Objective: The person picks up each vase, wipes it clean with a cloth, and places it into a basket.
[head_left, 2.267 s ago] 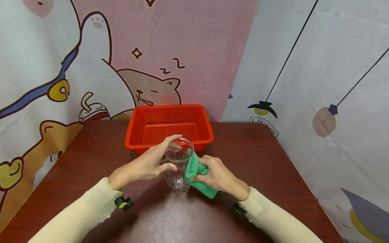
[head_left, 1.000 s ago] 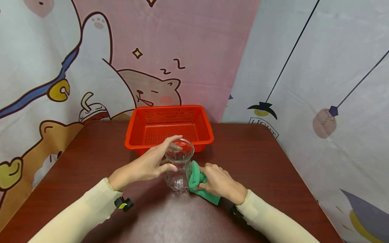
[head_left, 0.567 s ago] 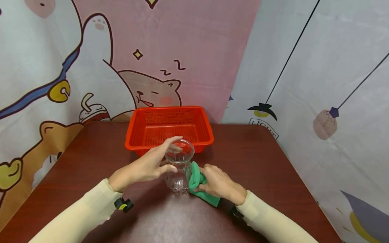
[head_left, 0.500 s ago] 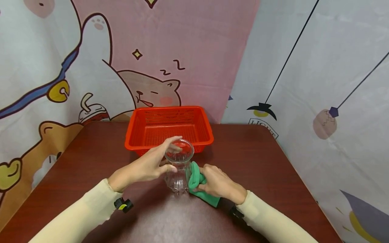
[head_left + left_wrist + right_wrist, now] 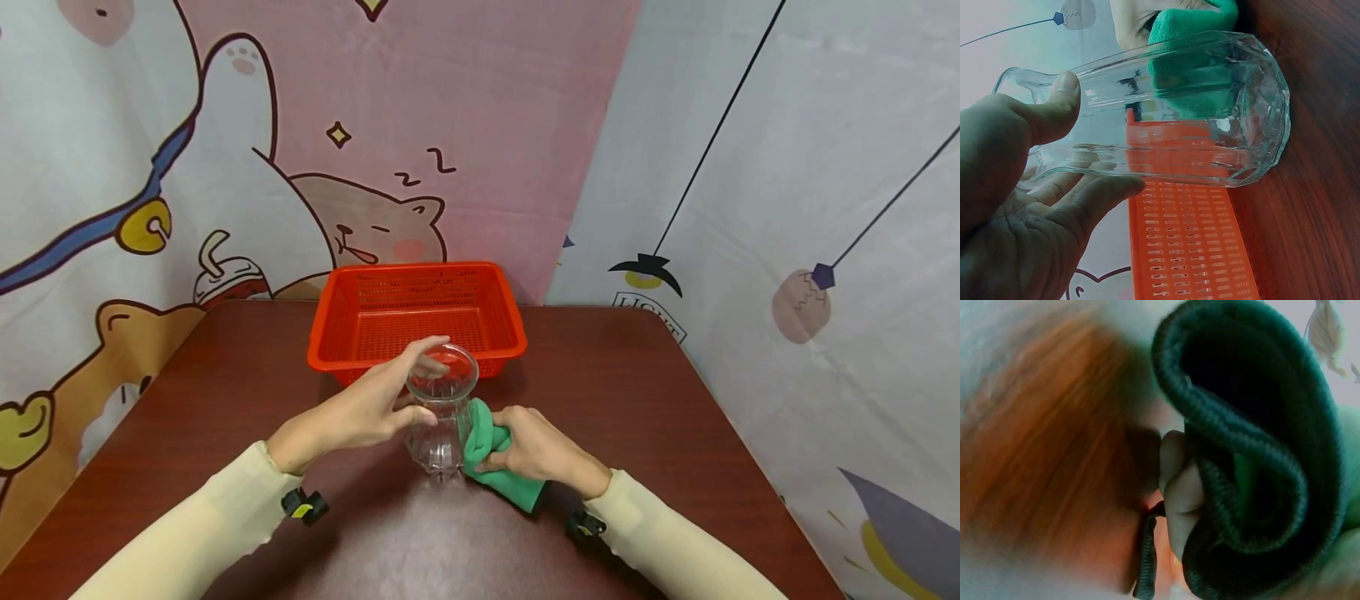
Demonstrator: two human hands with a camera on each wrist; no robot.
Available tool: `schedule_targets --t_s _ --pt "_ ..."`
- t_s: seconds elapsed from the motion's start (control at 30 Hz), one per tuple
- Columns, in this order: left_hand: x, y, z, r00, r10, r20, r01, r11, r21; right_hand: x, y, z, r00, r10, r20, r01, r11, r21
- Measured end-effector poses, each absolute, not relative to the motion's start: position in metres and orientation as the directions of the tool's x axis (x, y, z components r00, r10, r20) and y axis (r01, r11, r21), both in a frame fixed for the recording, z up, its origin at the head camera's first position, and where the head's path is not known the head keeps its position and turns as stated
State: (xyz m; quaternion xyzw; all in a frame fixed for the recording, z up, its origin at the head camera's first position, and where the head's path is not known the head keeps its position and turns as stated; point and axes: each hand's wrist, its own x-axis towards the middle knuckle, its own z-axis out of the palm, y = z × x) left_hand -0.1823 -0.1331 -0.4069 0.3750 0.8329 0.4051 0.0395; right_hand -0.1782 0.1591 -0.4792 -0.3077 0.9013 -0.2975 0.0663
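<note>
Two hands meet: left hand (image 5: 352, 414) grips the upright glass (image 5: 441, 414); right hand (image 5: 534, 451) presses a bunched cloth (image 5: 480, 433) against it.

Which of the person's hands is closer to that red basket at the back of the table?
Left. The left hand grips the glass vase right before the red basket, fingertips near its front rim. The right hand, gripping the green cloth, sits further back.

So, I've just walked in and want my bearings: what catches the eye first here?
A clear ribbed glass vase stands mid-table on the dark red-brown wooden table, gripped near its rim by the left hand. The right hand presses a bunched green cloth against its side. Behind them sits a bright orange perforated plastic basket.
</note>
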Motion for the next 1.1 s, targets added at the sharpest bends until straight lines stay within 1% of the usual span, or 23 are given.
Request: schedule_targets --t_s 0.23,0.5,0.77,1.1 --pt "-0.181 -0.133 -0.406 -0.718 0.653 0.24 0.591 0.39 0.706 -0.177 0.159 -0.478 -0.808 -0.584 0.08 -0.496 0.6 -0.628" --pt "-0.181 -0.133 -0.406 -0.716 0.654 0.246 0.603 0.402 0.689 -0.177 0.158 -0.476 -0.809 -0.581 0.086 -0.457 0.53 -0.715" --pt "-0.182 -0.133 -0.406 -0.711 0.657 0.25 0.606 0.393 0.692 -0.178 0.155 -0.467 -0.82 -0.555 0.144 -0.463 0.493 -0.737" --pt "-0.181 -0.132 -0.406 -0.709 0.657 0.257 0.61 0.387 0.692 -0.175 0.151 -0.453 -0.839 -0.517 0.171 -0.436 0.449 -0.78"
